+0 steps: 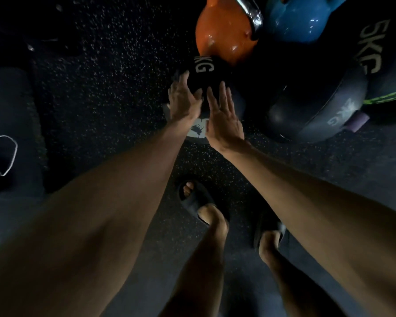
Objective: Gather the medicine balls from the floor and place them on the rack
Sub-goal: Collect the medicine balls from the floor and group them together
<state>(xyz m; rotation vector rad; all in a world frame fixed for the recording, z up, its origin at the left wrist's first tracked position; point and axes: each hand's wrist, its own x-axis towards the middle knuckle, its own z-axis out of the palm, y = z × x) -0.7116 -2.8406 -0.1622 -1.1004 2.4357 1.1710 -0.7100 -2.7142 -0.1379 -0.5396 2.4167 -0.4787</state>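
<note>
Head view, looking straight down: both my hands are on a black medicine ball (212,75) that sits low over the speckled floor (101,88), right up against an orange kettlebell (224,35). My left hand (184,100) lies on the ball's left side, fingers long and only gently following the curve, thumb spread toward the middle. My right hand (224,120) is laid flat on the right side, fingers straight and close together, pressing rather than curling. Neither hand wraps or pinches anything; the ball is simply between my palms, and I cannot tell whether it rests on the floor. White letters "KG" show beyond my fingertips (the number before them is hidden).

Next to the orange kettlebell stands a blue kettlebell (300,19). To the right of my hands are two more balls: a dark 5KG ball (375,42) at the frame's edge and a grey ball (318,110) nearer me, with a small purple block (358,122) just beside it. My feet in black slides (197,197) stand below my arms. A white cord (2,154) lies far left.
</note>
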